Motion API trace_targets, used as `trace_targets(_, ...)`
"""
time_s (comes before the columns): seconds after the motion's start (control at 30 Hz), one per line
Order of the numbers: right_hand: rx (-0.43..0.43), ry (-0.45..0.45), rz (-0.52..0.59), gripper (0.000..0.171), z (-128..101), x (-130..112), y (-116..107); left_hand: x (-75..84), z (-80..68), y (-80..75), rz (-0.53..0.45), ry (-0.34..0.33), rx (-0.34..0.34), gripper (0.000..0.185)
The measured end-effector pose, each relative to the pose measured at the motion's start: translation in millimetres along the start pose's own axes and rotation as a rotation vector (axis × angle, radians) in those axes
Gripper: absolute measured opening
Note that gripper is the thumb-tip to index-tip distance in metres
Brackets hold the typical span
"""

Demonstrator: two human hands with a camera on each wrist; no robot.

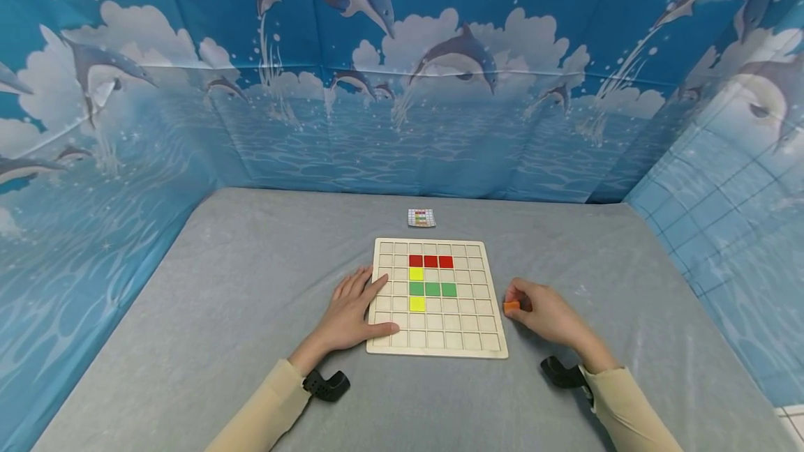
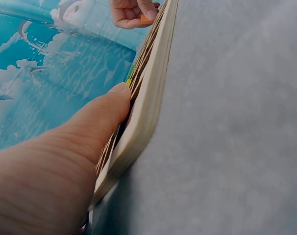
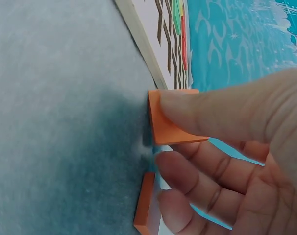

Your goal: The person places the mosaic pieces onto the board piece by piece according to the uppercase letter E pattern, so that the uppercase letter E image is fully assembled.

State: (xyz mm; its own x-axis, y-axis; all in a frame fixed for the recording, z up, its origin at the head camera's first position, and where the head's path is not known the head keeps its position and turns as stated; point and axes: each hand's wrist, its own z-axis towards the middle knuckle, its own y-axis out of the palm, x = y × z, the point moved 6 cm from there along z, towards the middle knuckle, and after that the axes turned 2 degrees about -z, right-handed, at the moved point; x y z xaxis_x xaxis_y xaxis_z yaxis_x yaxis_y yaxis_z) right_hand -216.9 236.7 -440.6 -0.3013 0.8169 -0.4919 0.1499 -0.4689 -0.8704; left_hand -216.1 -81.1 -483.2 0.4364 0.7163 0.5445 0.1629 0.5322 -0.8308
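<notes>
A wooden grid board [image 1: 480,342] lies on the grey cloth. My left hand [image 1: 349,311] rests along its left side, thumb and index finger straight over the edge squares. Set in the grid are a row of three red tiles [image 1: 430,261], a yellow tile [image 1: 417,274], three green tiles [image 1: 433,289] and a lower yellow tile [image 1: 417,304]. Right of the board, my right hand [image 1: 548,314] pinches an orange square tile [image 3: 162,131] between thumb and fingers. Below the fingertips in the right wrist view, a second orange tile [image 3: 145,204] is partly visible.
Behind the board lies a small pattern card [image 1: 421,217] printed with a coloured grid. Grey cloth [image 1: 264,264] covers the table. A blue dolphin-print curtain [image 1: 402,124] stands along the back and both sides. Each wrist wears a black camera band [image 1: 326,386].
</notes>
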Motion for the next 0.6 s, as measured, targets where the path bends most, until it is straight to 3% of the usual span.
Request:
trace_targets(0.3,0.128,-0.022,0.039,0.018,3,-8,-1,-0.9,1.0,1.1,-0.002,-0.001,-0.002,0.093)
trace_targets(0.43,0.174,-0.092,0.112,0.020,6,-18,5,-1.0,1.1,1.1,-0.002,0.004,0.003,0.093)
trace_targets(0.6,0.161,-0.187,0.185,0.021,12,-38,17,-1.3,0.7,1.5,-0.002,0.003,-0.001,0.093)
